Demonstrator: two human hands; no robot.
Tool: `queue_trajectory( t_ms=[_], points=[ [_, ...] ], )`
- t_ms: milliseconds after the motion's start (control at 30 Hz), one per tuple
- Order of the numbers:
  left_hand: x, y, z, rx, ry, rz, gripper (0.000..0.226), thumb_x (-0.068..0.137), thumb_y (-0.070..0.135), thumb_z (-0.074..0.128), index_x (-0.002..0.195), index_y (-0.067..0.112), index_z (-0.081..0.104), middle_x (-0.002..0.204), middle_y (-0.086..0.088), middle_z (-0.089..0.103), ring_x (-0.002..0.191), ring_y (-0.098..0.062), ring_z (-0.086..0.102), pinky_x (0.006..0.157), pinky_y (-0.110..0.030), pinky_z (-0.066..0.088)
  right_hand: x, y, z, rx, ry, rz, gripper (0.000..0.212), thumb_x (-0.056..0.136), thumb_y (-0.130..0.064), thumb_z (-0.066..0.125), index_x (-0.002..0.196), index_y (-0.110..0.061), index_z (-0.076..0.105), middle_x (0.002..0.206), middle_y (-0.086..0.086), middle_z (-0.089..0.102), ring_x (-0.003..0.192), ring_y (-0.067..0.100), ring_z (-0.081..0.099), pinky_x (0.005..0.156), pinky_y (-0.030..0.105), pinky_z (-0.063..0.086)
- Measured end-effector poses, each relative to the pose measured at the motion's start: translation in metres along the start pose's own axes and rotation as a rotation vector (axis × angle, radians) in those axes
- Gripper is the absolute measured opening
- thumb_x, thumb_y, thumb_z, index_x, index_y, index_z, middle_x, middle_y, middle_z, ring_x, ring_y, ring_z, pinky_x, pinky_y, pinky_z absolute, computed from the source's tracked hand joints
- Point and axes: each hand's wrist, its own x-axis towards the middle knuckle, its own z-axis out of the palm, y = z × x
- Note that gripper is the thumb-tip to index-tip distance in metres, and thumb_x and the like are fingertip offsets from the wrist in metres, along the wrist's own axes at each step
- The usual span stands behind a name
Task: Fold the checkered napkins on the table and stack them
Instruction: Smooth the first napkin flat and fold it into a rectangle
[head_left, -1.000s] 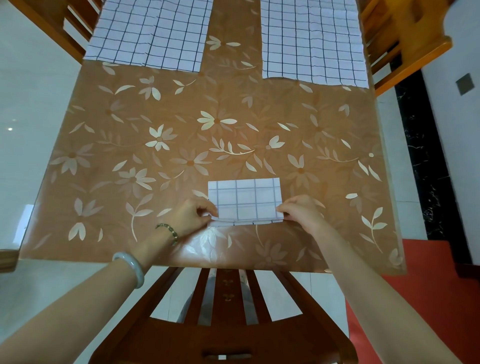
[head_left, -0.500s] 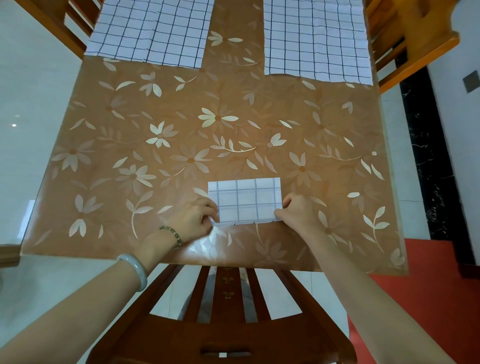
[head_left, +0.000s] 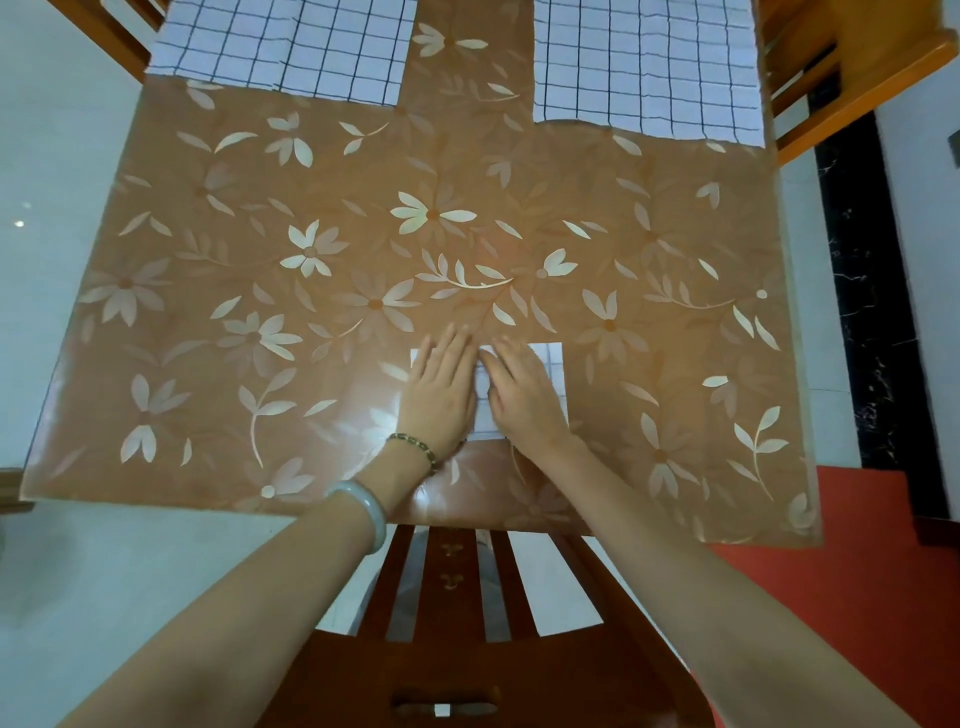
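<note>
L hand (head_left: 441, 387) is lying flat on the folded napkin (head_left: 553, 374), fingers straight & together, pressing down, not gripping anything. R hand (head_left: 524, 389) is doing the same just beside it, palm down, fingers extended, index fingers nearly touching. Both are covering most of the small checkered rectangle, which is sitting near the near edge of the table (head_left: 311, 312), approx centre; only its R strip & L corner are showing. Two unfolded napkins are lying spread at the far edge: far-L napkin (head_left: 291, 47) & far-R napkin (head_left: 644, 67), well apart. L wrist is wearing a bead bracelet (head_left: 415, 449) & pale bangle (head_left: 363, 512). A wooden chair (head_left: 452, 623) is standing under the near edge.
</note>
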Motion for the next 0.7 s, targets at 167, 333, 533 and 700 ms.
queue_trajectory(
  t_ms=[167,333,533,700],
  points=[
    [-0.005,0.004,0.016,0.082,-0.168,-0.09,0.056,0.097,0.029,0.022,0.143,0.002,0.036,0.151,-0.014,0.035,0.142,-0.024,0.03,0.118,-0.047,0.016,-0.005,0.008,0.014,-0.179,-0.135,-0.081,0.047,0.095,-0.018,0.03,0.132,0.004,0.05,0.138,0.02,0.05,0.132,0.031,0.044,0.112,0.047,0.027],
    [-0.011,-0.005,0.016,0.066,-0.154,-0.157,0.066,0.097,0.048,0.023,0.149,0.007,0.026,0.156,-0.009,0.026,0.145,-0.021,0.021,0.118,-0.047,0.006,-0.008,0.023,0.01,-0.239,-0.231,0.044,0.063,0.1,-0.042,0.018,0.147,-0.002,0.03,0.154,0.015,0.029,0.143,0.025,0.025,0.118,0.042,0.016],
    [-0.024,-0.03,0.008,0.158,-0.164,-0.196,0.077,0.094,0.061,0.018,0.151,0.009,0.016,0.158,-0.007,0.018,0.147,-0.021,0.015,0.117,-0.045,-0.006,-0.024,0.066,-0.013,-0.352,-0.25,0.144,0.079,0.095,-0.06,0.002,0.15,-0.007,0.018,0.158,0.011,0.019,0.146,0.024,0.015,0.118,0.046,0.004],
    [-0.026,-0.039,-0.005,0.159,-0.092,-0.232,0.076,0.096,0.058,0.014,0.151,0.005,0.011,0.158,-0.008,0.006,0.148,-0.022,0.006,0.118,-0.046,-0.004,-0.022,0.053,-0.021,-0.321,-0.076,0.179,0.065,0.099,-0.045,0.016,0.148,-0.004,0.025,0.156,0.014,0.022,0.146,0.027,0.017,0.118,0.05,0.005]
  ],
)
